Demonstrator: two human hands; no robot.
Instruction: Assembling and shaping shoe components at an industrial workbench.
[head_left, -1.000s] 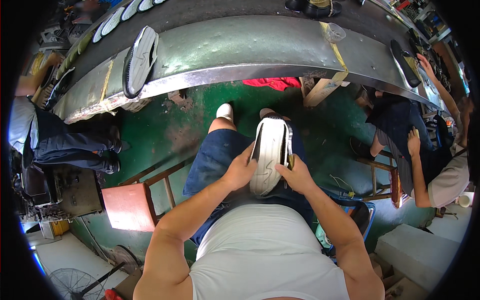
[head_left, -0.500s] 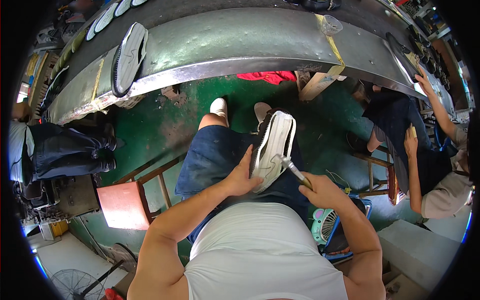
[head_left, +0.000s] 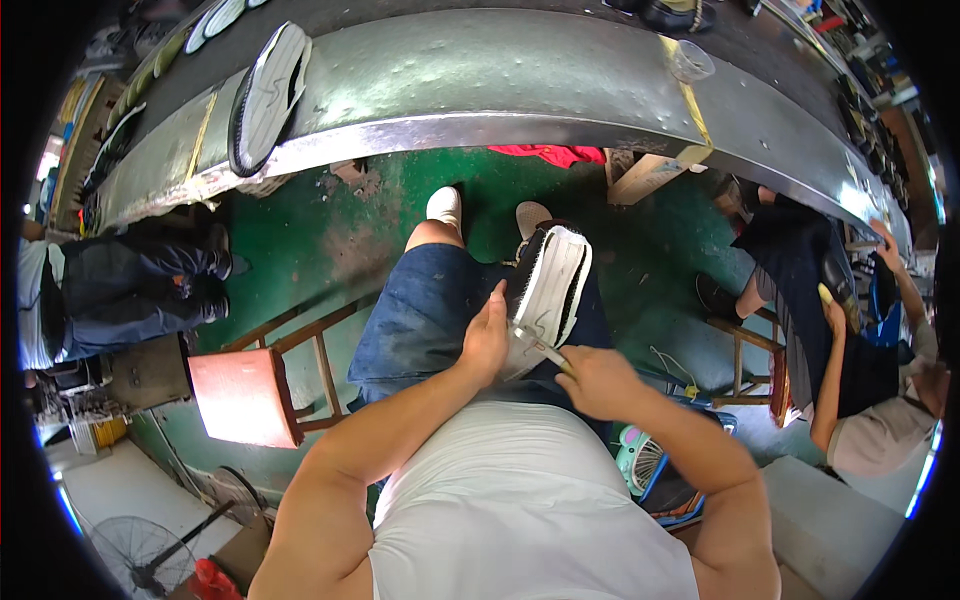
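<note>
A dark shoe [head_left: 556, 275] lies bottom-up across my lap, its white underside facing me and marked with a thin curved line. Along its left edge my left hand [head_left: 487, 338] grips it, fingers pointing up the side. My right hand [head_left: 598, 382] is closed round the handle of a hammer [head_left: 540, 345]. The metal head is over the lower end of the underside, near my left fingers; motion blurs that end, so contact cannot be made out. Another shoe of the same kind [head_left: 268, 105] rests bottom-up on the metal-topped bench [head_left: 450, 75] ahead.
On the bench's right part stands a clear cup [head_left: 690, 62]. Wooden stools stand either side, the left with a reddish seat [head_left: 245, 395]. A green fan [head_left: 640, 458] sits by my right elbow. One co-worker [head_left: 880, 425] sits at right; another person [head_left: 130, 295] is at left.
The hammer and my right hand have moved left and down over the shoe. My left hand stays on its side. At right, the co-worker's far hand has come back from the shoe at the bench.
</note>
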